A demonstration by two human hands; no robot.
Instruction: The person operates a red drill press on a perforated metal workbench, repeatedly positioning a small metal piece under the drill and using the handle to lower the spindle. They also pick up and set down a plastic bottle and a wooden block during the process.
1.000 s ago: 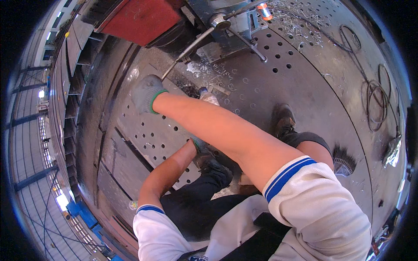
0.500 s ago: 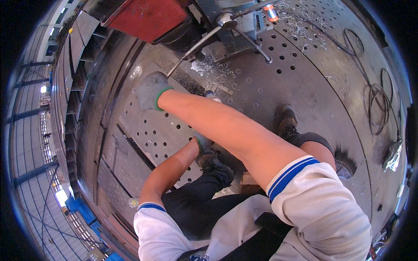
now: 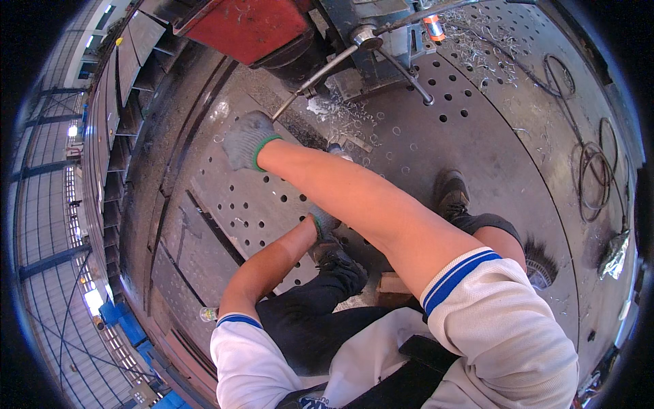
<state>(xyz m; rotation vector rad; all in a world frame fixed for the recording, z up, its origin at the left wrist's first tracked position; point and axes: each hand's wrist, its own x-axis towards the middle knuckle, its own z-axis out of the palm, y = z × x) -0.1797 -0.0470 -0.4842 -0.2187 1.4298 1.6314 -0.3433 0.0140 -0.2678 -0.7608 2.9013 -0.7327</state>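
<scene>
On a perforated steel floor (image 3: 477, 157) strewn with swarf (image 3: 340, 119), a gloved right hand (image 3: 246, 140) is closing around a drill lever (image 3: 320, 73); the glove risks snagging; left hand (image 3: 324, 222) grip unclear

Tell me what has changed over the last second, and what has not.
Little has changed. The right hand, in a grey glove, stays at the end of the long metal lever of the red drilling machine, shifted slightly along with the view. The left hand stays low on the perforated steel plate, mostly hidden behind the right forearm. Nothing was picked up or released.
</scene>
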